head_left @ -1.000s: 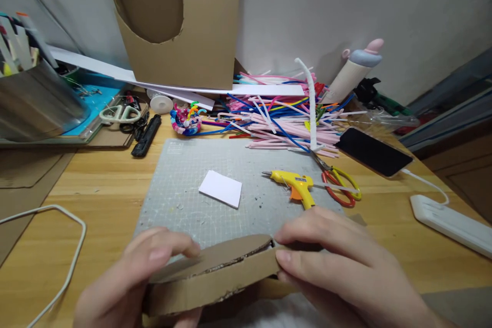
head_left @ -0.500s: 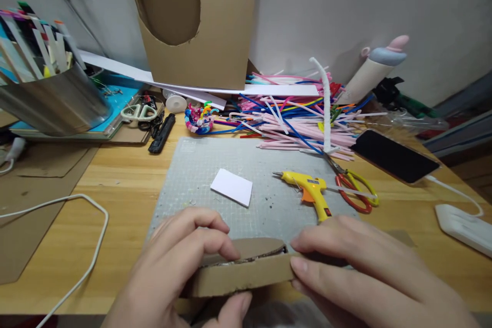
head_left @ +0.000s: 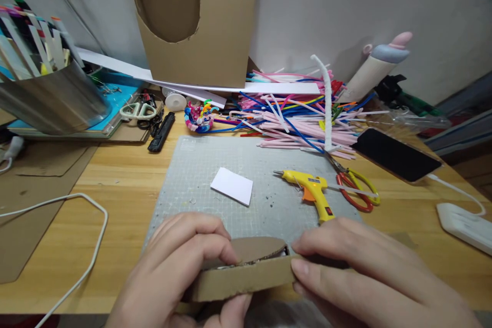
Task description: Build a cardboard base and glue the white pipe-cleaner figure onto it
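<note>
Cardboard piece (head_left: 246,281): plain brown, shallow, held up by the near edge of the surface (head_left: 126,174), this side of the grey cutting mat (head_left: 200,156). Top panel flat, far edge a smooth curve. A narrow side band faces the wearer, nearly straight, matt, slightly rough along its lower edge. Seam between top and band uneven: dark, ragged, torn-looking layers showing, a few shiny spots. Gap widens toward the right end, where a small dark opening shows a bit of white inside. Left end covered by fingers; underside hidden.

Left hand (head_left: 172,271): curled round the left part, fingers on top by the seam, thumb below. Right hand (head_left: 365,269): fingers nearly together, pinching the band's right end.

On the mat beyond: white card (head_left: 232,186), lying flat; yellow glue gun (head_left: 309,187), nozzle pointing left, handle end near the right hand.
</note>
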Tool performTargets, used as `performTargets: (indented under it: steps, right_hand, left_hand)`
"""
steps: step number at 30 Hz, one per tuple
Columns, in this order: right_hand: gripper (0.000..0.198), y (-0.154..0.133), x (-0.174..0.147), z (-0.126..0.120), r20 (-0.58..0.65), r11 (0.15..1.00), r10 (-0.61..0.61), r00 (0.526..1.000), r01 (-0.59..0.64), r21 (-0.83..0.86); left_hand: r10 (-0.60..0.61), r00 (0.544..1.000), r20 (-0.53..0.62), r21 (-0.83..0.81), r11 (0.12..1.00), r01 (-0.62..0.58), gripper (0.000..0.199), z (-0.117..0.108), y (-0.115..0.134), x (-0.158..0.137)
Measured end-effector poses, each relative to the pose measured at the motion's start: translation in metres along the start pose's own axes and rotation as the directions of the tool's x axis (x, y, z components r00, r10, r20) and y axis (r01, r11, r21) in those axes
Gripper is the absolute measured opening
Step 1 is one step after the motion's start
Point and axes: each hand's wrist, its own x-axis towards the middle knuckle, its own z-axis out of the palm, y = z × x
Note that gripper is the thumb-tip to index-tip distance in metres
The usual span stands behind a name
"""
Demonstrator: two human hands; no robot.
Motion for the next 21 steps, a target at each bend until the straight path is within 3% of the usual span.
performTargets:
  steps: [3,9,21]
  right_hand:
    - [0.018,0.0001,0.002,-0.0015,0.01,1.0,-0.017,1.0,0.017,-0.002]
    - [0.013,0.0014,0.0051,-0.0082,0.143,0.999,-0.027,0.989,0.021,0.046]
    - [0.015,0.0055,0.0013,-0.0023,0.134,0.984,-0.011,0.991,-0.013,0.176]
  left_hand:
    - [0.011,1.0,-0.006,-0.003,1.0,-0.011,0.015,0.0006,-0.0013,0.0005]
    - [-0.014,0.999,0.035,0.027,1.0,0.013,0.018,-0.0007,0.0016,0.004]
    - [0.016,0.999,0.048,0.086,0.996,-0.02,0.017,-0.002,-0.0026,0.0006]
